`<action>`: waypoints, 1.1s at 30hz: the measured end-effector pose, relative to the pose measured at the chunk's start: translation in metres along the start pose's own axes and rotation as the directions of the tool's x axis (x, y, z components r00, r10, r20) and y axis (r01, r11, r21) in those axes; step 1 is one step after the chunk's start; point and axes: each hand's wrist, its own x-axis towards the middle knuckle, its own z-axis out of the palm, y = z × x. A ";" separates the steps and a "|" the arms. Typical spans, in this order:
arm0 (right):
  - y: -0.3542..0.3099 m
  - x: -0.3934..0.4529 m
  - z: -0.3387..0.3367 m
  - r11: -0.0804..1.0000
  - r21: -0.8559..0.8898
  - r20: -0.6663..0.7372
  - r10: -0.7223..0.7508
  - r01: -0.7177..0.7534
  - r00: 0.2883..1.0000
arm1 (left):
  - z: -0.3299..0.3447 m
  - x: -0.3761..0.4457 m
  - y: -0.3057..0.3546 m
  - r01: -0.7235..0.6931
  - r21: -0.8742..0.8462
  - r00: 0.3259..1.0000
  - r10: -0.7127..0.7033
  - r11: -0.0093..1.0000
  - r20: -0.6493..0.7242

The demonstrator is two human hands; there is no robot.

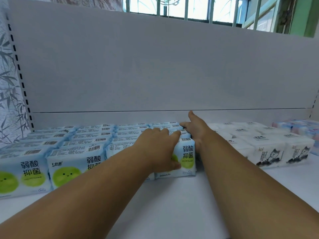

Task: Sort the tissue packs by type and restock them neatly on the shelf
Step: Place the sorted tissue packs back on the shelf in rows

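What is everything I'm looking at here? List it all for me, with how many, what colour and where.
Blue tissue packs: many, in four columns running back; light blue with green smiley circles; left half of the shelf.
White tissue packs: several; white with an ink cat drawing; right of the blue ones.
Pink and blue packs: a few, count unclear; far right edge.
Shelf: one; white; bare surface in front of the packs.
Back panel: one; white; behind the packs.
Window: one, barred; above the panel.
Left hand: one; grips the front right blue pack.
Right hand: one; flat against the right side of the blue column.
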 end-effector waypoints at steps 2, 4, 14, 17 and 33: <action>0.003 0.013 -0.003 0.999 0.034 -0.067 -0.024 0.026 0.997 | 0.000 0.000 0.001 0.006 0.001 1.000 -0.006 1.000 0.006; 0.006 0.019 -0.003 0.998 -0.012 -0.190 -0.063 0.062 0.980 | -0.001 0.001 0.001 0.011 0.004 1.000 -0.011 1.000 0.013; 0.022 0.013 -0.010 0.994 0.063 0.091 -0.090 0.084 0.992 | 0.001 0.001 -0.001 0.006 -0.002 1.000 -0.006 1.000 0.013; 0.025 0.018 -0.009 0.991 0.096 0.078 -0.098 0.091 0.992 | 0.001 0.001 0.001 0.011 0.001 1.000 -0.011 1.000 0.021; 0.027 0.020 -0.010 0.987 0.094 0.148 -0.144 0.131 0.978 | 0.001 0.010 0.013 0.087 0.018 0.991 -0.088 0.996 0.099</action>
